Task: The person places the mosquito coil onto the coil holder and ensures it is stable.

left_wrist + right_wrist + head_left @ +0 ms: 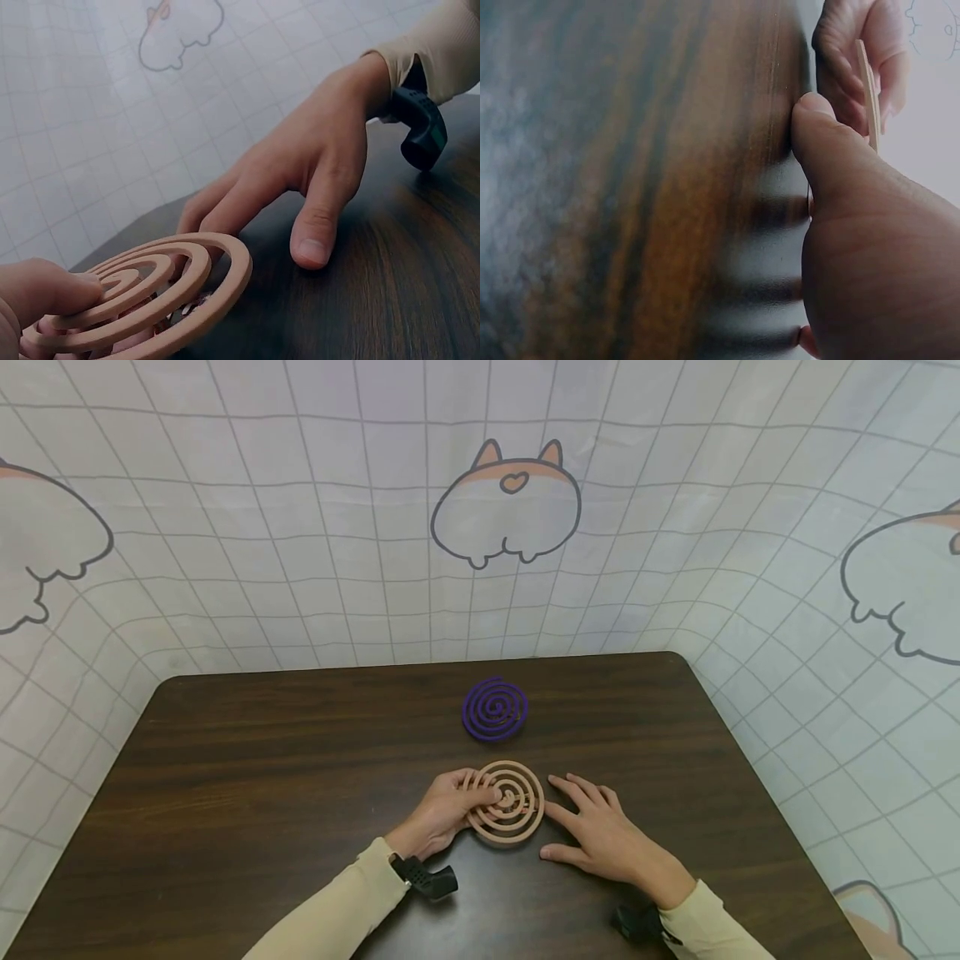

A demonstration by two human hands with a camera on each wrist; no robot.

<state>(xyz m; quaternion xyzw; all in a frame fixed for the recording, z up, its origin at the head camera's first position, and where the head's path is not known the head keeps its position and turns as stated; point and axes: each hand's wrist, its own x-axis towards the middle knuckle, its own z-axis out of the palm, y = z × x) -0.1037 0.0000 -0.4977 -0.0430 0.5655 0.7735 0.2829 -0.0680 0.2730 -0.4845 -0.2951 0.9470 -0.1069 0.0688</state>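
A flat beige spiral coil (501,837) is pinched in my left hand (442,810), the thumb lying across its top and the fingers underneath. In the left wrist view the coil (232,274) looks tilted, and small coloured bits below it are too indistinct to name. My right hand (603,839) is spread palm down at the table, its fingertips close to the coil's right edge; whether one touches it I cannot tell. Farther back lies a purple spiral coil (495,710). The right wrist view shows the beige coil (869,97) edge-on beyond my right thumb.
Both hands are over a dark wood-grain table (262,777) with rounded far corners. Behind and beside it hangs a white grid-patterned curtain (337,527) with cartoon animal prints. Each wrist carries a black device, such as the left camera (427,878).
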